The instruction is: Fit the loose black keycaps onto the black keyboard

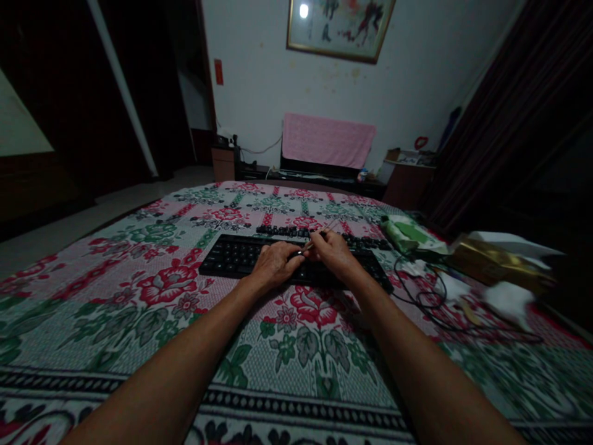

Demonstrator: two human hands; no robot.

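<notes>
A black keyboard [231,254] lies on the flowered bedspread in front of me. My left hand [277,262] rests on its middle, fingers bent and closed, thumb and forefinger close to a shiny tip; what they grip, if anything, is hidden. My right hand [331,248] is closed in a pinch around a thin metal tool [307,246] whose exact kind I cannot make out. Its tip points left, toward my left fingers, over the keys. Just behind the keyboard, loose black keycaps [282,231] appear to lie in a long row, partly covered by my right hand.
To the right are a green tissue pack [407,235], a golden box [498,262], crumpled white tissues [509,301] and a looping black cable [428,303]. The patterned bedspread [152,346] spreads beneath everything. Beyond its far edge, a pink towel [328,141] drapes over a dark object.
</notes>
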